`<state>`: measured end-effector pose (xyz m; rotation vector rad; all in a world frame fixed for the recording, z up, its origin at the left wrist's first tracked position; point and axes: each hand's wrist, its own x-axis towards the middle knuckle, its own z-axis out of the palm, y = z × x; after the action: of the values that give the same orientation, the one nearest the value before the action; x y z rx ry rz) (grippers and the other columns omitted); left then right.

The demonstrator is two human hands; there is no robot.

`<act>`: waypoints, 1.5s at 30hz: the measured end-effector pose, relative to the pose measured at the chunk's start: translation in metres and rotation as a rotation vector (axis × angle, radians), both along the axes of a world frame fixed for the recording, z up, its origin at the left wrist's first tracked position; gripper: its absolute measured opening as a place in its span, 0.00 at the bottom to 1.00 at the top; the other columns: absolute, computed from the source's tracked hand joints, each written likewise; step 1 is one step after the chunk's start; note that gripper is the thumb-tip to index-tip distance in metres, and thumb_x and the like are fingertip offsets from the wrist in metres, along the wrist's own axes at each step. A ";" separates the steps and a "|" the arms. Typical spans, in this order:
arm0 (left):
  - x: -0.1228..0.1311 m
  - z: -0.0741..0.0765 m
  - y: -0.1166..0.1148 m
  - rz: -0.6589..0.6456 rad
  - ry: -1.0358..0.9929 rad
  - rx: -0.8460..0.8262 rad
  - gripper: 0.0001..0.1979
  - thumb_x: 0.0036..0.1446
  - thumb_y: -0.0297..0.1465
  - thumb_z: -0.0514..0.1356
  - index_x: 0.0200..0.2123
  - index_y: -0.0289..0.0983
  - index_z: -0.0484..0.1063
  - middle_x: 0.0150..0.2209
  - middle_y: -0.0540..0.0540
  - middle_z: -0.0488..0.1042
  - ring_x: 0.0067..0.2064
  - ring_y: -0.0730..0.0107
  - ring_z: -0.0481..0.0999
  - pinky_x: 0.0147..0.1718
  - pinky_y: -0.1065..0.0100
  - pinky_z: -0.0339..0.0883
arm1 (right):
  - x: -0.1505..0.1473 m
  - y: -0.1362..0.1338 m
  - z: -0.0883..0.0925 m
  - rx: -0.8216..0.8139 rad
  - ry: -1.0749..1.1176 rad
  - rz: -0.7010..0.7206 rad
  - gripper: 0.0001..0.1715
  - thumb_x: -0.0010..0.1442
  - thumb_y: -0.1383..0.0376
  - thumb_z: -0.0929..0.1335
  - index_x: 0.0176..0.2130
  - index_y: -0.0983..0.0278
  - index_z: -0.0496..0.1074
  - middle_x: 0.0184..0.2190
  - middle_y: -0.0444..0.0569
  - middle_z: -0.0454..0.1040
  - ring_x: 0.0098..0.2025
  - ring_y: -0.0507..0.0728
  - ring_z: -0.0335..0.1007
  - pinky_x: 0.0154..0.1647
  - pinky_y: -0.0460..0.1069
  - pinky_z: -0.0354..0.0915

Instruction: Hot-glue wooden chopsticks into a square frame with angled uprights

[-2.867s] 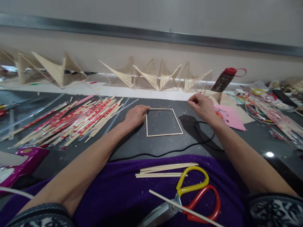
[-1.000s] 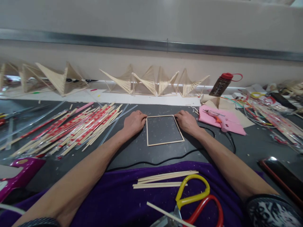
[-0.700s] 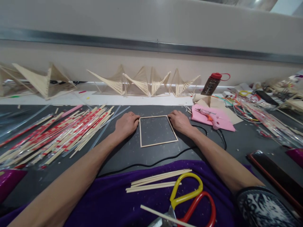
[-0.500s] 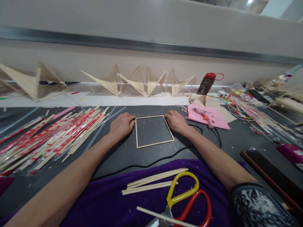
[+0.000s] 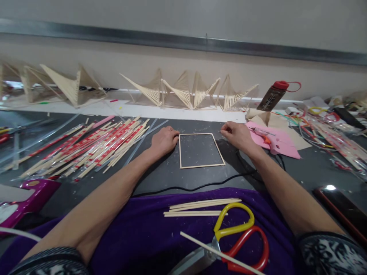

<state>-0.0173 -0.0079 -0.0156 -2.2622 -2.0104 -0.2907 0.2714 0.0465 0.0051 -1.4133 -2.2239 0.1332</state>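
A four-sided frame of thin wooden sticks [image 5: 202, 167] lies flat on the dark tabletop. My left hand [image 5: 164, 141] is closed, thumb and fingertips at the frame's far left corner. To the right of the frame, apart from it and slightly raised, is my right hand [image 5: 237, 135]. Its fingertips are pressed together; whether anything is between them is hidden. Closer to me, several loose sticks [image 5: 197, 214] rest on a purple cloth [image 5: 129, 233]. Large scissors [image 5: 235, 221] with yellow and red handles lie there too, with one stick across their blades.
Several bundles of sticks in red-marked wrappers [image 5: 100, 149] spread on the left. A pink hot glue gun [image 5: 269, 141] lies on pink paper at right, its black cable [image 5: 195, 189] crossing the table. Stick models [image 5: 177, 93] and a red-capped bottle [image 5: 273, 95] stand along the wall. A phone [image 5: 341, 210] lies right.
My right hand has come off the frame's far right corner and moved right, slightly raised. My left hand stays at the left corner. The camera view has shifted left.
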 end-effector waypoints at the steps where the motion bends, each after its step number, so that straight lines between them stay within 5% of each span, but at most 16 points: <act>1: 0.000 0.000 0.000 -0.003 0.002 0.002 0.18 0.61 0.36 0.48 0.44 0.43 0.76 0.44 0.45 0.74 0.46 0.61 0.71 0.36 0.66 0.66 | 0.000 -0.001 0.001 0.003 0.010 0.000 0.08 0.55 0.61 0.66 0.31 0.62 0.73 0.27 0.44 0.76 0.29 0.53 0.68 0.28 0.46 0.55; 11: 0.001 0.003 -0.001 0.005 0.010 -0.032 0.18 0.61 0.37 0.48 0.45 0.44 0.75 0.46 0.45 0.73 0.48 0.62 0.70 0.39 0.66 0.66 | 0.001 -0.008 0.009 -0.015 0.008 0.049 0.11 0.57 0.62 0.64 0.31 0.63 0.75 0.27 0.45 0.76 0.29 0.53 0.68 0.29 0.46 0.55; 17: 0.008 0.013 -0.007 0.014 -0.036 -0.007 0.17 0.61 0.36 0.49 0.46 0.43 0.75 0.47 0.45 0.73 0.49 0.61 0.70 0.40 0.64 0.65 | 0.018 -0.045 0.015 -0.157 -0.138 0.184 0.09 0.57 0.64 0.65 0.34 0.62 0.75 0.28 0.45 0.77 0.29 0.53 0.70 0.28 0.45 0.56; 24: 0.071 0.038 -0.055 -0.344 -0.040 -0.158 0.13 0.58 0.41 0.55 0.35 0.44 0.77 0.40 0.49 0.74 0.44 0.65 0.70 0.35 0.68 0.63 | 0.043 -0.075 -0.006 -0.185 -0.135 0.203 0.09 0.59 0.64 0.64 0.35 0.62 0.75 0.33 0.47 0.77 0.32 0.53 0.70 0.31 0.46 0.58; 35: 0.087 0.025 -0.071 -0.331 0.213 -0.187 0.16 0.62 0.35 0.48 0.32 0.36 0.74 0.36 0.41 0.73 0.39 0.60 0.72 0.28 0.66 0.61 | 0.046 -0.071 -0.012 -0.158 -0.121 0.198 0.10 0.59 0.63 0.64 0.35 0.63 0.75 0.32 0.47 0.77 0.31 0.52 0.70 0.31 0.45 0.58; 45: 0.085 0.027 -0.069 -0.285 0.166 -0.172 0.16 0.62 0.34 0.47 0.33 0.36 0.73 0.35 0.42 0.74 0.38 0.62 0.75 0.26 0.67 0.60 | 0.044 -0.072 -0.015 -0.172 -0.113 0.205 0.09 0.59 0.64 0.65 0.36 0.62 0.75 0.32 0.46 0.77 0.31 0.52 0.69 0.31 0.45 0.58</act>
<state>0.0675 -0.0772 0.0119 -2.5822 -1.6923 0.0518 0.3155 -0.0260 -0.0097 -1.3045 -2.4999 0.3286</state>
